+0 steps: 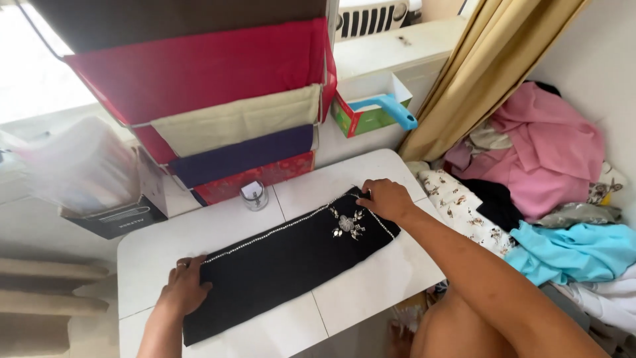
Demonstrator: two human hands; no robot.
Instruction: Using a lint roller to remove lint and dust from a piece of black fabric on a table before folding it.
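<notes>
Head view looks down on a long strip of black fabric [285,265], lying flat and slantwise across a white tiled tabletop [371,285], its far end up to the right and its near end down to the left. Along the upper edge of the strip runs a thin line of small silvery stones, and close to the right end sits a silver floral cluster of beads and stones, bright against the dark cloth. The cloth looks smooth, with no folds showing.

Left hand [182,286] lies palm down on the near left end of the strip, fingers spread flat, a ring on one finger; it presses the fabric and grasps nothing. Right hand [386,199] rests on the far right corner, fingers curled down onto the edge of the cloth; whether they pinch the corner or only press it, I cannot tell.

Just beyond the strip stands a small clear glass jar [254,195], apart from the cloth. Behind it hang folded fabrics in red, cream and purple [232,119]. A green box with a light blue plastic handle [374,111] sits further back. To the right, a heap of pink, turquoise and patterned garments [550,192] lies beside a tan curtain [490,66].
</notes>
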